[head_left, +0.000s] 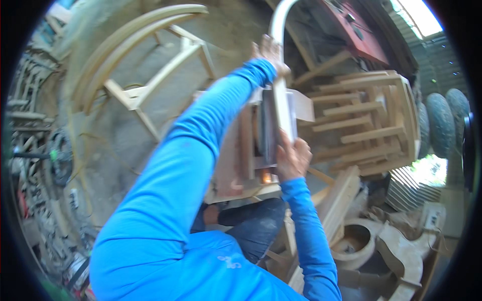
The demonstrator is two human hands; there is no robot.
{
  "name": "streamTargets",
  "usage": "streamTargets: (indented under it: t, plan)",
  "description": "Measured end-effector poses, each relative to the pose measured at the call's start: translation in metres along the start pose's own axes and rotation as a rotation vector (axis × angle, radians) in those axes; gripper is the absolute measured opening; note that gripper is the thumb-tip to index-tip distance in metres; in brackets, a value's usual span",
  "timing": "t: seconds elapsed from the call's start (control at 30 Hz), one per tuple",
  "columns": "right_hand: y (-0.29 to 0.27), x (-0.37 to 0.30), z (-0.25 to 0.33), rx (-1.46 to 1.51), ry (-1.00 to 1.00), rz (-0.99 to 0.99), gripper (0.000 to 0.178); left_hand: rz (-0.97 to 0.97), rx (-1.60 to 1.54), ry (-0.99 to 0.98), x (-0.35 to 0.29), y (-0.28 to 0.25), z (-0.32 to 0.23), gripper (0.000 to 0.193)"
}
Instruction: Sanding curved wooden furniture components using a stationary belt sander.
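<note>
We note the curved wooden strip (284, 108) pointing away, toward the machine table (228, 173)'s right edge; the right hand (293, 158) grips its near end; the left hand (271, 54), fingers splayed, lies across it farther along

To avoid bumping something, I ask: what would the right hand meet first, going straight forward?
Perhaps the pale board beside the wooden strip; depth is unclear. If it lies lower, the right hand would meet the left hand farther along.
</note>
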State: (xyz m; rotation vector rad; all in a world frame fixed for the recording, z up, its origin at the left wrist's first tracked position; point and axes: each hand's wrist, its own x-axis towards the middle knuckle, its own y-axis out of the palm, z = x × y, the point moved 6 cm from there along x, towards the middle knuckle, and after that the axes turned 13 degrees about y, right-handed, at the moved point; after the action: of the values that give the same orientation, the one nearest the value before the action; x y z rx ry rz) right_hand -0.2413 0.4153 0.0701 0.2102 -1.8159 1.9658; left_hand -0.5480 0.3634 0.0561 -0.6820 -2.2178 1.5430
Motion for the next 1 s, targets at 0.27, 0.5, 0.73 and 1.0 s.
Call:
streamTargets:
  t: [0.27, 0.5, 0.73, 1.0]
  plan:
    - [-0.077, -0.174, -0.027, 0.243, 0.279, 0.154, 0.072, -0.066, -0.016, 0.073, -0.177, 0.031, -0.087, 0.093]
    - [-0.124, -0.316, -0.086, 0.219, 0.475, 0.378, 0.078, -0.043, 0.009, 0.138, -0.275, 0.062, -0.147, 0.099]
    - [-0.196, -0.481, -0.141, 0.036, 0.476, 0.635, 0.078, 0.061, 0.125, 0.148, -0.224, 0.046, -0.140, 0.097]
    - [-0.271, -0.654, -0.229, -0.250, 0.742, 0.794, 0.044, -0.038, 0.092, 0.207, -0.276, 0.059, -0.163, 0.097]
